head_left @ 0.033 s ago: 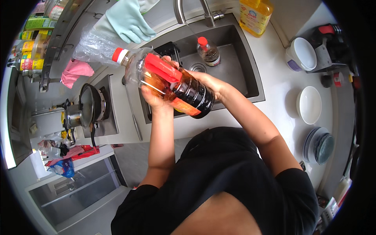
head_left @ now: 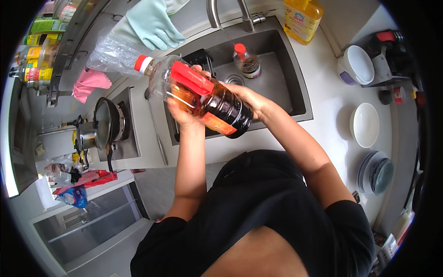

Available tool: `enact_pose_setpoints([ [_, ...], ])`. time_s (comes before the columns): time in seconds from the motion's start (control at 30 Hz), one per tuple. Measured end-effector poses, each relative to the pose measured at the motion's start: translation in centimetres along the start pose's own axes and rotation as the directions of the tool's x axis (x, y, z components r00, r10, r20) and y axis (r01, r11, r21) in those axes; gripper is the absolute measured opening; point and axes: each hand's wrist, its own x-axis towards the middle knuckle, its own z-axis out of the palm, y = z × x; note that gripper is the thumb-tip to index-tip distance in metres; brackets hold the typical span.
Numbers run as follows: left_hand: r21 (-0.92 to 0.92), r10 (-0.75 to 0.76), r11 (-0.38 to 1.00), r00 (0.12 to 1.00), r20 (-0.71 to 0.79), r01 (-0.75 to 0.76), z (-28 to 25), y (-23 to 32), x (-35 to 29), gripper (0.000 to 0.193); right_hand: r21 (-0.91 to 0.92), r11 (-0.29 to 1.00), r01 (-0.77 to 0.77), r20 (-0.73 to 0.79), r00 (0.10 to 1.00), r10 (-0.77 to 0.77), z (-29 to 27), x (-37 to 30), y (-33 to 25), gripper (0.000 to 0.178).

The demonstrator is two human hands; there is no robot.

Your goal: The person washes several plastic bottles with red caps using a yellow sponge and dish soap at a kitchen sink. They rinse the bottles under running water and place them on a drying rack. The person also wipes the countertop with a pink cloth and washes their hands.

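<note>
Both hands hold a large clear plastic bottle [head_left: 227,109] of dark brown liquid, tilted over the sink's near edge. Its red-and-white cap points to the upper left, and a red handle runs along its upper side. My left hand [head_left: 183,114] supports it from beneath near the middle, fingers curled round. My right hand [head_left: 251,99] grips the far side toward the base, its fingers mostly hidden behind the bottle. Inside the dark grey sink [head_left: 300,87], a smaller red-capped bottle [head_left: 247,61] stands near the drain, below the faucet [head_left: 246,16].
A jug of yellow liquid [head_left: 302,21] stands behind the sink. Bowls [head_left: 364,124] and stacked plates [head_left: 369,171] sit on the right counter. Pale rubber gloves [head_left: 152,25] and clear plastic wrap [head_left: 115,53] lie at upper left; a lidded pan [head_left: 105,122] rests on the stove.
</note>
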Motion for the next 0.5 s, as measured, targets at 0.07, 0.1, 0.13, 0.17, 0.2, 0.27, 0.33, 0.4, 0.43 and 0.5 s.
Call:
enact_pose_setpoints([
  [0.07,0.078,0.054,0.996,0.991,-0.123,-0.045,-0.6,-0.2,0.0,0.084,-0.049,0.995,0.085,-0.118,0.989,-0.09,-0.2,-0.6,0.4,0.042],
  [0.1,0.201,0.109,0.977,0.972,-0.211,-0.066,-1.5,-0.4,-0.1,0.084,-0.12,0.981,0.151,-0.175,0.97,-0.171,-0.2,-0.8,0.6,0.041],
  [0.13,0.208,0.112,0.977,0.951,-0.29,-0.052,-2.2,-0.7,-0.1,0.083,-0.135,0.974,0.182,-0.183,0.961,-0.205,-0.6,-0.7,1.0,0.041],
  [0.17,0.21,0.112,0.977,0.925,-0.363,-0.036,-2.6,-1.3,-0.1,0.081,-0.083,0.968,0.236,-0.215,0.944,-0.249,-0.9,-0.3,1.7,0.039],
  [0.2,0.2,0.112,0.98,0.892,-0.438,-0.025,-3.0,-1.8,-0.1,0.077,-0.044,0.96,0.277,-0.3,0.913,-0.277,-0.9,-0.2,2.3,0.039],
  [0.27,0.231,0.151,0.972,0.883,-0.445,-0.05,-3.5,-2.6,-0.1,0.066,0.063,0.924,0.376,-0.45,0.837,-0.31,-0.5,0.1,3.6,0.041],
  [0.33,0.334,0.231,0.94,0.847,-0.48,-0.067,-2.8,-3.3,0.0,0.054,0.096,0.9,0.425,-0.475,0.814,-0.334,-0.3,0.9,4.8,0.047],
  [0.4,0.366,0.279,0.922,0.871,-0.405,-0.125,-0.6,-3.2,-0.2,0.06,0.09,0.902,0.422,-0.535,0.784,-0.313,0.0,0.5,4.3,0.05],
  [0.43,0.413,0.298,0.901,0.883,-0.363,-0.135,0.0,-3.4,-0.4,0.064,0.116,0.914,0.388,-0.534,0.801,-0.272,-0.3,0.3,4.1,0.052],
  [0.5,0.613,0.367,0.771,0.907,-0.205,-0.173,1.4,-3.7,-0.6,0.077,0.169,0.933,0.318,-0.527,0.829,-0.187,-0.8,0.0,3.6,0.057],
])
